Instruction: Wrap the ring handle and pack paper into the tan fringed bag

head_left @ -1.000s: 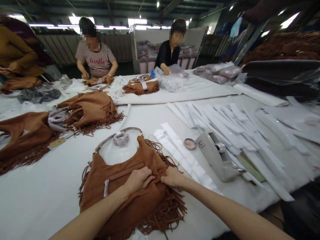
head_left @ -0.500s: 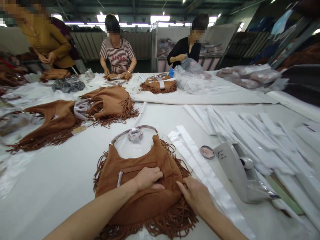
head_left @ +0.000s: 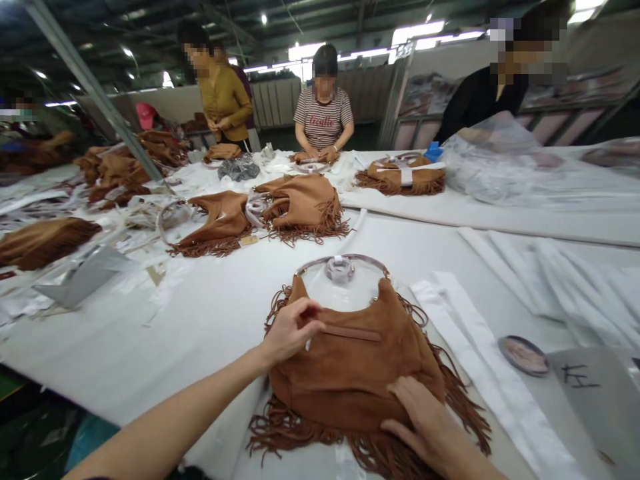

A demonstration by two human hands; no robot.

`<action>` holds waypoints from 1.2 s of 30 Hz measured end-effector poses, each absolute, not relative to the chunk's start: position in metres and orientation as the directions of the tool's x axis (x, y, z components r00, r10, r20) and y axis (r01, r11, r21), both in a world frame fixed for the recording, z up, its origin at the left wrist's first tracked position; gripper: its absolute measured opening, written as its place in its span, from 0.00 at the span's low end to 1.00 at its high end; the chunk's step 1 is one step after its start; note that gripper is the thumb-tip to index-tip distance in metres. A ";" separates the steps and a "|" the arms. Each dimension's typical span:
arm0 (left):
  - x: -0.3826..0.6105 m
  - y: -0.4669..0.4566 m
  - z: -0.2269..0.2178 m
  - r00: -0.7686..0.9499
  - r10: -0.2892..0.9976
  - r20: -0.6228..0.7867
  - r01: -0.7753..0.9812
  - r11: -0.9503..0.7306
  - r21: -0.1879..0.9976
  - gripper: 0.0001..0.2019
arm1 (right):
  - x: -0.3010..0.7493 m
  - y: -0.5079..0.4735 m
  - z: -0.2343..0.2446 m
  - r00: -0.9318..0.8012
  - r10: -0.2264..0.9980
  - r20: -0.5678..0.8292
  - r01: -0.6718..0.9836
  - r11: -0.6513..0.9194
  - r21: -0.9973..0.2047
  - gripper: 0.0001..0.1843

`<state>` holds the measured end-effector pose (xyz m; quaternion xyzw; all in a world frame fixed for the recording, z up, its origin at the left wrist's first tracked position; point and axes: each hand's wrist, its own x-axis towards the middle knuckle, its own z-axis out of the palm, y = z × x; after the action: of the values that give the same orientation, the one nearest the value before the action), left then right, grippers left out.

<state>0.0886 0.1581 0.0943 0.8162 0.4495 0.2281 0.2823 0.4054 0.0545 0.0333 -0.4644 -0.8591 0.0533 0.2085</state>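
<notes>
The brown bag [head_left: 350, 370] lies flat on the white table [head_left: 200, 347], with its scooped top edge facing away and its broad bottom nearest the camera. It looks soft and suede-like, slightly creased across the lower front, with a straight horizontal strip [head_left: 353, 333] below the scoop and long, tangled fringe [head_left: 280, 423] spilling out along both sides and the bottom. Its thin handle [head_left: 367, 259] arches beyond the top, around a wrapped coil [head_left: 340, 270].
</notes>
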 end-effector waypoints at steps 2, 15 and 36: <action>0.067 0.135 0.094 0.519 0.838 0.169 0.589 -0.494 0.640 0.25 | 0.407 0.056 0.032 -0.501 0.786 0.363 0.761 0.599 -0.248 0.19; 0.070 0.108 0.056 0.737 0.669 -0.097 0.622 -0.614 0.486 0.13 | 0.391 0.049 0.052 -0.563 0.748 0.353 0.797 0.604 -0.010 0.13; 0.109 0.083 0.034 0.670 0.742 -0.014 0.726 -0.652 0.217 0.02 | 0.394 0.040 0.038 -0.551 0.731 0.402 0.799 0.601 0.001 0.13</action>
<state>0.1093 0.0825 0.0335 0.9081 0.4043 0.0378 0.1026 0.3936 0.0397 0.0381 -0.4369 -0.8757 -0.0922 0.1837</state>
